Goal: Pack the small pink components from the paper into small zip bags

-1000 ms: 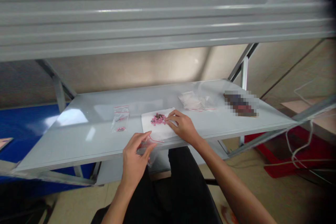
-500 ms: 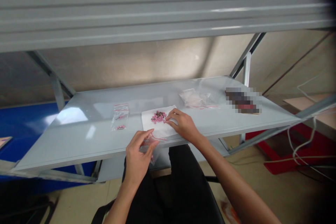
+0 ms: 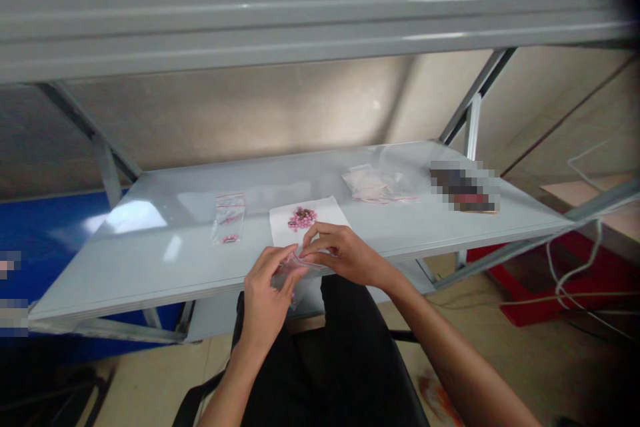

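"What did your hands have, in that moment?"

"My left hand and my right hand were both half closed, and they pinched one small clear zip bag between them (its edge was red)."

"And the beads?"

"The pink beads lay on a white paper sheet, just beyond my fingers, on the grey metal shelf."

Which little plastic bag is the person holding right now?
The clear zip bag pinched between the left hand and right hand. The other bags, one and a bunch, lie on the grey shelf.
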The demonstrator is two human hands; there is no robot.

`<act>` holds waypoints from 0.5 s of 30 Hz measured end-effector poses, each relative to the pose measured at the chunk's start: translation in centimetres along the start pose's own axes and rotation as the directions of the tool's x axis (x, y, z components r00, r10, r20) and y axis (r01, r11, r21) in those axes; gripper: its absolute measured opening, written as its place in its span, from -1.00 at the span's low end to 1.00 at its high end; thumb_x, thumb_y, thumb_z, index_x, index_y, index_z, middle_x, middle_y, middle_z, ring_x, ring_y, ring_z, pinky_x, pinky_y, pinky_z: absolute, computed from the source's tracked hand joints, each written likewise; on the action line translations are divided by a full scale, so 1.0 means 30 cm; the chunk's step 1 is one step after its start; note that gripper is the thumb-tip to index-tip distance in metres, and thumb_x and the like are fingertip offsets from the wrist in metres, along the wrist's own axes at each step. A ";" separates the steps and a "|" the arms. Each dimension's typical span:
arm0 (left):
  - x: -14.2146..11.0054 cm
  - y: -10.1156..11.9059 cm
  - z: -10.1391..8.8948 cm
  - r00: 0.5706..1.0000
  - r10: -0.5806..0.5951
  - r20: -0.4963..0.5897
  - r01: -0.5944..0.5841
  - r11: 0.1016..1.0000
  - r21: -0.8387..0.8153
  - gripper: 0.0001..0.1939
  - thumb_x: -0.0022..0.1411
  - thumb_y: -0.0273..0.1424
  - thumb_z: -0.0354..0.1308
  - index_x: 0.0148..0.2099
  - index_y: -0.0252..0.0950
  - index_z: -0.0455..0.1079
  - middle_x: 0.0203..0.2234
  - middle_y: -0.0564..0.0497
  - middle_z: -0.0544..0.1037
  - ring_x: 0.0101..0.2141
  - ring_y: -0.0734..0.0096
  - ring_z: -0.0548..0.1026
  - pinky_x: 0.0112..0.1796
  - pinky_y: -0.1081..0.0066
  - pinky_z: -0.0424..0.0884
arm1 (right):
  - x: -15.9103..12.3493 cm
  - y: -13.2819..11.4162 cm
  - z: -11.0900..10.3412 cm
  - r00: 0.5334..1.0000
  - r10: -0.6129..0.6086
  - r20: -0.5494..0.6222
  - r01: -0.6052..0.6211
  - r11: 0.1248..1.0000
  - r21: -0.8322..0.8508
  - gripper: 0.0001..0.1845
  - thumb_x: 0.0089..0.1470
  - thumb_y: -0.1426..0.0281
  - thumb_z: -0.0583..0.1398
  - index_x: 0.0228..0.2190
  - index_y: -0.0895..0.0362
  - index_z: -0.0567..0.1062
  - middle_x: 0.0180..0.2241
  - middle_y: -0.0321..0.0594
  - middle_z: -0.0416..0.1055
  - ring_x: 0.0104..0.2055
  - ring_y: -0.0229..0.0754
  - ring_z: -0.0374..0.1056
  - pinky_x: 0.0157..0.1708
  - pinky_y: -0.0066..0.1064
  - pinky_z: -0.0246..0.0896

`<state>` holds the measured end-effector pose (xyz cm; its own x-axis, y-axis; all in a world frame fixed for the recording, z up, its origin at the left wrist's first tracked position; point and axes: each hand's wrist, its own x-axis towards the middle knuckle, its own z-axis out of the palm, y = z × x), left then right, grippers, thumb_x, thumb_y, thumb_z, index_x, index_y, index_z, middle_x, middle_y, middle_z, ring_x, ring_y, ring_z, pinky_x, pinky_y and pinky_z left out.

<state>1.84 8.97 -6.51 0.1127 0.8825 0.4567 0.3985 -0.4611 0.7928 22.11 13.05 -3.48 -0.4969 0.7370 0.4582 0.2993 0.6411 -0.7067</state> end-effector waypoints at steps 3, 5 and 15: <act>0.000 -0.003 -0.002 1.000 -0.027 -0.015 0.026 1.000 -0.010 -0.74 0.31 -0.35 0.28 0.05 -0.19 0.54 -0.19 -0.06 0.55 -0.19 0.30 0.55 -0.21 0.38 0.52 | -0.003 0.050 0.000 0.984 0.046 -0.170 -0.059 0.996 -0.071 -0.81 0.31 0.36 0.21 -0.21 0.07 0.66 -0.25 -0.16 0.55 -0.28 -0.20 0.44 -0.26 -0.37 0.33; 0.001 -0.003 -0.005 0.998 -0.044 -0.036 0.043 0.999 -0.010 -0.73 0.30 -0.33 0.29 0.05 -0.19 0.54 -0.20 -0.06 0.55 -0.18 0.29 0.54 -0.21 0.39 0.52 | -0.006 0.093 0.009 0.963 0.082 -0.256 -0.133 0.973 -0.188 -0.82 0.29 0.40 0.21 -0.20 0.08 0.66 -0.24 -0.13 0.55 -0.24 -0.15 0.46 -0.20 -0.33 0.35; 0.007 -0.008 -0.010 0.989 -0.131 -0.065 0.126 0.989 -0.083 -0.73 0.27 -0.30 0.33 0.01 -0.18 0.54 -0.23 0.01 0.51 -0.20 0.37 0.51 -0.24 0.46 0.51 | 0.021 0.171 0.046 0.964 0.150 -0.221 -0.230 0.887 -0.401 -0.81 0.31 0.46 0.17 -0.19 0.10 0.62 -0.18 -0.12 0.52 -0.14 -0.11 0.47 -0.08 -0.33 0.34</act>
<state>1.50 9.23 -6.47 -0.0003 0.9274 0.3741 0.3325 -0.3527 0.8747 22.20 16.51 -7.56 -0.2538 0.8535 0.4551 0.7065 0.4850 -0.5155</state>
